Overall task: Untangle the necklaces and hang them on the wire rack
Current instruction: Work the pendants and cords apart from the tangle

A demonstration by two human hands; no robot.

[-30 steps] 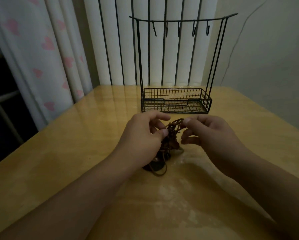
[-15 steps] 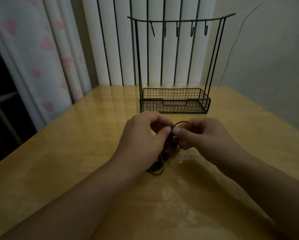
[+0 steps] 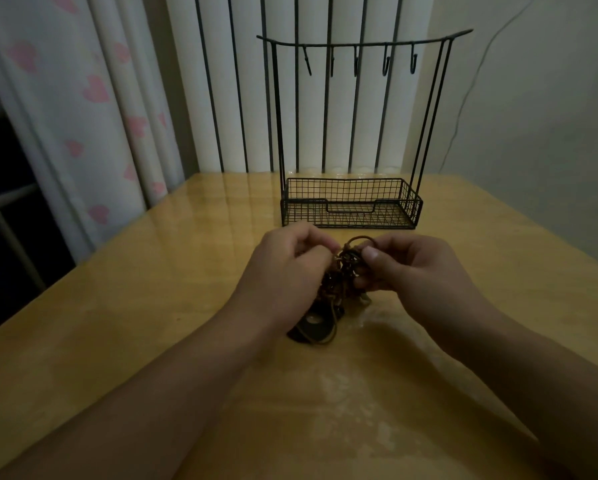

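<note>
A tangled bundle of brown cord necklaces (image 3: pixel 342 271) hangs between my two hands just above the wooden table (image 3: pixel 152 306). Its lower end, with a dark round pendant (image 3: pixel 313 327), rests on the table. My left hand (image 3: pixel 283 271) pinches the left side of the knot with curled fingers. My right hand (image 3: pixel 411 268) pinches a cord loop at the top right of the knot. Behind the hands stands the black wire rack (image 3: pixel 351 206), with several bare hooks (image 3: pixel 385 65) on its top bar and a mesh basket at its foot.
White vertical blinds with dark bars stand behind the rack. A pale curtain with pink hearts (image 3: pixel 93 88) hangs at the left. The table's left edge drops into a dark gap. A grey wall with a thin cable closes the right side.
My hands came together on the knot, then drew slightly apart again. A cord loop now stands up by my right thumb. The rack has not moved.
</note>
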